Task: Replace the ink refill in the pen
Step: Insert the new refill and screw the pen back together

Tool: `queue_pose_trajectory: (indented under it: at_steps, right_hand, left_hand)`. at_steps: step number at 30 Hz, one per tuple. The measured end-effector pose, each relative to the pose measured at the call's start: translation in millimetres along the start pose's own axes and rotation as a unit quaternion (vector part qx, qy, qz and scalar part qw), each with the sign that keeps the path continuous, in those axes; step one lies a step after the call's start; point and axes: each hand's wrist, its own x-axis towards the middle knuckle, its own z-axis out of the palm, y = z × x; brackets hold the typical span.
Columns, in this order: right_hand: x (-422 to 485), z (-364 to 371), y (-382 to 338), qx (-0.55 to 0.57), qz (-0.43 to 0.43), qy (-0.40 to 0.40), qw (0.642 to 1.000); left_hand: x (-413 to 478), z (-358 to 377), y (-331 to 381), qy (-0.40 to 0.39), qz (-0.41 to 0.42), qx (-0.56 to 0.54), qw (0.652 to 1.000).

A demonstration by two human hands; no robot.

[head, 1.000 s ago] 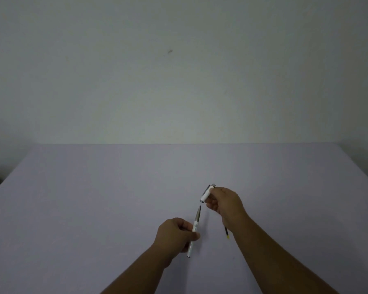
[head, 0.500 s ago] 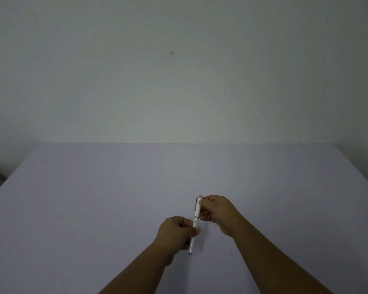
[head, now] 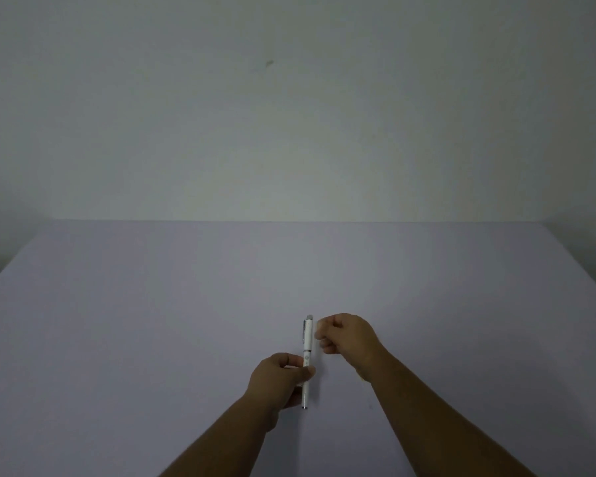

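Left grip [head: 283, 375]: thumb and fingers closed round the lower half of the pen [head: 307, 359], thumb lying across the barrel. Right grip [head: 344, 337]: fingers curled, fingertips [head: 319, 335] just beside the cap [head: 308, 333]; contact with the cap cannot be told, looks loosely closed and holding nothing. Pen is white, near upright, tilted slightly away from the wearer, held above the tabletop [head: 152, 321], cap end farthest from the wearer, tail end below the left hand. Cap with clip appears seated on the barrel, so pen reads as reassembled; whether it is fully seated is not visible. No loose refill can be made out on the tabletop near the pen; lighting is dim. Judgement: step in hand is closing up, task near its end. To do it well: keep the left hold firm on the barrel, not on the joint; press the cap straight along the pen's axis, no sideways load; feel for the stop; then check that the barrel joint under the left thumb is tight. Risk: angled push could cock the cap.
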Motion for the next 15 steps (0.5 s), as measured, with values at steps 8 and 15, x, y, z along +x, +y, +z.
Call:
queue_pose_trajectory:
  at_steps: [8,15]
  right_hand:
    - [6,-23,45,-0.363,0.076,0.119,0.921]
    - [9,-16,63,-0.356,0.121,0.095,0.922]
  left_hand:
    - [20,7,-23,0.094,0.03,0.138,0.986]
    - [29,14,-32,0.12,0.038,0.174,0.977]
